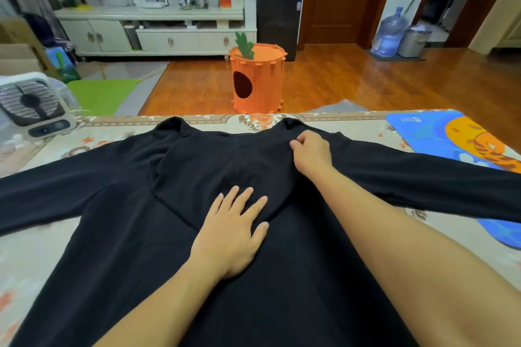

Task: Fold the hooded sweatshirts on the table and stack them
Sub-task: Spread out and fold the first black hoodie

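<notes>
Left hand (229, 229) lies flat, fingers straight, pressing the black sweatshirt (135, 234); right hand (311, 153) pinches fabric near its collar. I note both sleeves spread across the table (39, 259).

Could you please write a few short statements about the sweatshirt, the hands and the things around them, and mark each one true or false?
1. The black sweatshirt lies spread on the table with both sleeves stretched out sideways. True.
2. The left hand pinches a sleeve cuff. False: it presses flat on the sweatshirt's middle, fingers straight.
3. The right hand has its fingers curled on fabric near the far edge. True.
4. The small fan stands on the table's right side. False: it stands at the left; the blue mat lies at the right.
5. The orange carrot-shaped bin stands on the floor beyond the table. True.
</notes>
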{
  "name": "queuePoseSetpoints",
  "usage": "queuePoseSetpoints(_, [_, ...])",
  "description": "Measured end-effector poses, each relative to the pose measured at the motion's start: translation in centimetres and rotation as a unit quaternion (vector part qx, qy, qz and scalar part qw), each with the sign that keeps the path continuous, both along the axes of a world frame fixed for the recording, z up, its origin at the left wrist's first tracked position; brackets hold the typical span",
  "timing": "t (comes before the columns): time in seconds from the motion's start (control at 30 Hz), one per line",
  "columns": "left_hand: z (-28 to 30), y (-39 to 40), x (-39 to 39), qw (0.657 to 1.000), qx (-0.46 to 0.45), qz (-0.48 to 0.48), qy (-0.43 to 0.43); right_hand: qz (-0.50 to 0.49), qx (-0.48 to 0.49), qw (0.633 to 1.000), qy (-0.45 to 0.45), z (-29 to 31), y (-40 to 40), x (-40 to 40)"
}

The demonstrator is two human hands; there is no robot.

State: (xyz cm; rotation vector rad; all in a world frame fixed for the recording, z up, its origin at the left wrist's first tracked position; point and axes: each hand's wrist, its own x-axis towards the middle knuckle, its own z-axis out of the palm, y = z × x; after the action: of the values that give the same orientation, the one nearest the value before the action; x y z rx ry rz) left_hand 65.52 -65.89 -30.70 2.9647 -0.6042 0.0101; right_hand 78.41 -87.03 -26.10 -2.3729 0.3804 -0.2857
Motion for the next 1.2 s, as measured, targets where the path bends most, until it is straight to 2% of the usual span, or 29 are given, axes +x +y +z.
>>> queuePoseSetpoints(0.03, [0.0,0.0,0.0,1.0,-0.003,-0.001,-0.002,-0.009,0.028,0.999,0.017,0.0,-0.3,0.1])
queuePoseSetpoints(0.07, [0.0,0.0,0.1,1.0,-0.005,-0.003,-0.003,-0.004,0.01,0.999,0.051,-0.1,-0.5,0.1])
queuePoseSetpoints(0.13, [0.0,0.0,0.0,1.0,-0.005,-0.004,0.001,0.024,-0.118,0.987,0.103,-1.1,-1.1,-0.4])
queuePoseSetpoints(0.23, [0.1,0.2,-0.2,1.0,0.008,-0.002,0.007,0.033,-0.286,0.958,0.013,-2.4,-1.5,-1.7])
queuePoseSetpoints(0.3, [0.1,0.2,-0.1,1.0,0.012,-0.01,0.013,0.032,-0.317,0.948,-0.012,-2.1,-2.3,-2.8])
queuePoseSetpoints(0.37, [0.1,0.2,-0.1,0.999,0.021,-0.015,0.019,0.036,-0.297,0.954,0.001,-1.4,-4.3,-4.2])
queuePoseSetpoints(0.5, [1.3,-1.3,-0.2,0.997,0.073,0.016,0.015,-0.03,-0.193,0.981,-0.016,0.0,-12.3,-9.4])
queuePoseSetpoints(0.6, [3.3,-6.9,0.1,0.995,0.07,0.04,-0.057,-0.138,-0.098,0.986,-0.001,0.3,-19.5,-14.1])
queuePoseSetpoints(0.67, [4.2,-12.4,0.3,0.997,-0.011,0.018,-0.079,-0.202,-0.041,0.979,0.003,-0.4,-23.3,-16.9])
queuePoseSetpoints(0.73, [4.2,-17.9,0.3,0.997,-0.076,-0.012,-0.032,-0.252,-0.004,0.968,-0.007,-1.7,-26.2,-19.3])
queuePoseSetpoints(0.77, [3.4,-20.0,0.5,0.997,-0.078,-0.023,-0.008,-0.269,-0.001,0.963,-0.011,-2.1,-27.4,-20.2])
queuePoseSetpoints(0.87, [0.2,-22.6,0.2,0.999,0.004,-0.04,0.018,-0.304,0.001,0.953,-0.006,-1.7,-30.8,-21.6])
queuePoseSetpoints(0.93, [-0.8,-22.7,0.2,0.999,0.01,-0.029,0.016,-0.343,0.055,0.938,0.003,-0.9,-33.6,-21.8])
queuePoseSetpoints(1.0, [-0.8,-22.6,0.2,1.0,0.007,-0.027,0.014,-0.355,0.16,0.921,0.02,-0.4,-35.6,-22.0])
queuePoseSetpoints(1.07, [-0.6,-22.6,0.1,1.0,0.005,-0.025,0.012,-0.342,0.315,0.884,-0.036,0.3,-36.5,-22.0])
queuePoseSetpoints(1.13, [-0.6,-22.7,0.0,1.0,-0.002,-0.021,0.015,-0.352,0.469,0.801,-0.122,1.3,-36.8,-21.6])
queuePoseSetpoints(1.2, [-0.6,-22.8,0.0,1.0,-0.005,-0.022,0.011,-0.354,0.569,0.721,-0.178,1.5,-37.0,-21.4])
